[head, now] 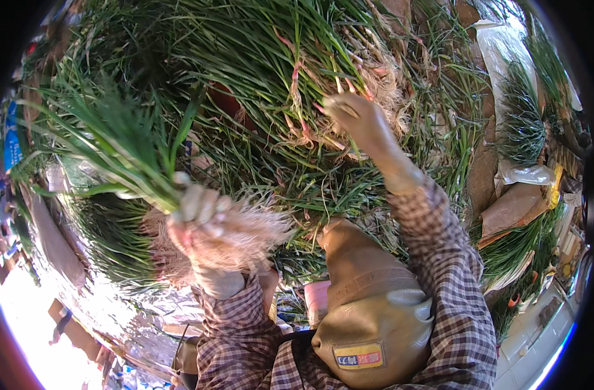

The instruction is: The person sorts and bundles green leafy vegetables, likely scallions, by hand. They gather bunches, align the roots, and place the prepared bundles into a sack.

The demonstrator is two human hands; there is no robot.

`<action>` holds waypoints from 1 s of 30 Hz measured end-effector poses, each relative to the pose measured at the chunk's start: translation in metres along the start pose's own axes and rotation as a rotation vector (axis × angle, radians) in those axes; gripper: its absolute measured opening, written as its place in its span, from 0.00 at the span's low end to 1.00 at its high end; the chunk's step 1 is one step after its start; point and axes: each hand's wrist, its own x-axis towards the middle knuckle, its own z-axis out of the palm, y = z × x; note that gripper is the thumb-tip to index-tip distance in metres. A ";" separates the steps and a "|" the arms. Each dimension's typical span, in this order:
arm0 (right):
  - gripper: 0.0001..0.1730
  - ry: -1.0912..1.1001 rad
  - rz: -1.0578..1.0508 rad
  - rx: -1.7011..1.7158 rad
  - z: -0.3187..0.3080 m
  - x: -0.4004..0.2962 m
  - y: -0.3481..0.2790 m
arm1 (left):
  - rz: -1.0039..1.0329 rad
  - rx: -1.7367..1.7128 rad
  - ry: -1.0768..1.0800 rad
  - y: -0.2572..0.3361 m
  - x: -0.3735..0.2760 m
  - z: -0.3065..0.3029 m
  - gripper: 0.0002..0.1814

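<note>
My left hand point(199, 214), in a pale, dirty glove, grips a bunch of long-leaved green allium plants point(136, 165) at their lower stems. Leaves fan out to the upper left, and a shaggy mass of pale roots point(253, 229) hangs out to the right, blurred by motion. My right hand point(353, 114), also apparently gloved, reaches to the root end of a large heap of the same plants point(258, 63). Its fingers touch pinkish-white stem bases there; whether they grip one is hidden by blur and the curled fingers.
A tied-looking bunch of plants point(116, 239) lies at left, roots inward. Loose leaves point(340, 195) litter the ground before me. A brown rubber boot or wader leg point(375, 312) covers my bent leg. Plastic sheeting point(508, 63) and more bunches point(521, 117) lie at right, near brown wrapping point(513, 209).
</note>
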 end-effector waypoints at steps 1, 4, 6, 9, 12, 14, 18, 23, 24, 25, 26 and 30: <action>0.25 0.077 0.044 0.040 0.015 0.016 -0.010 | 0.009 0.066 0.125 -0.011 -0.003 -0.001 0.26; 0.16 0.217 0.165 0.075 0.034 0.064 -0.012 | -0.069 0.100 0.472 -0.046 0.006 0.002 0.19; 0.15 0.252 0.131 0.097 0.040 0.081 0.001 | -0.135 -0.017 0.519 -0.058 0.015 0.002 0.19; 0.18 0.006 0.165 0.182 0.043 0.045 -0.036 | -0.205 -0.095 0.470 -0.052 -0.005 -0.022 0.19; 0.16 -0.252 0.068 0.291 0.037 -0.005 -0.031 | -0.325 0.103 0.485 -0.056 0.006 -0.023 0.25; 0.16 -0.322 -0.067 0.348 0.048 -0.033 -0.027 | -0.282 0.024 0.537 -0.071 0.012 -0.012 0.19; 0.14 -0.258 -0.148 0.037 0.046 -0.044 -0.025 | -0.284 0.026 0.613 -0.082 0.002 -0.016 0.19; 0.12 -0.070 -0.346 -0.176 0.051 -0.017 -0.028 | -0.289 0.079 0.652 -0.086 0.000 -0.009 0.24; 0.12 -0.207 -0.132 -0.015 0.061 -0.014 -0.027 | -0.306 0.108 0.690 -0.084 -0.005 -0.011 0.24; 0.12 -0.109 -0.242 0.114 0.071 -0.013 -0.031 | -0.329 0.123 0.713 -0.087 -0.004 -0.012 0.23; 0.13 -0.162 -0.124 0.154 0.071 -0.016 -0.035 | -0.328 0.101 0.694 -0.088 -0.003 -0.009 0.19; 0.11 0.263 -0.643 -0.288 0.078 -0.031 -0.030 | -0.236 0.148 0.988 -0.083 -0.003 -0.021 0.14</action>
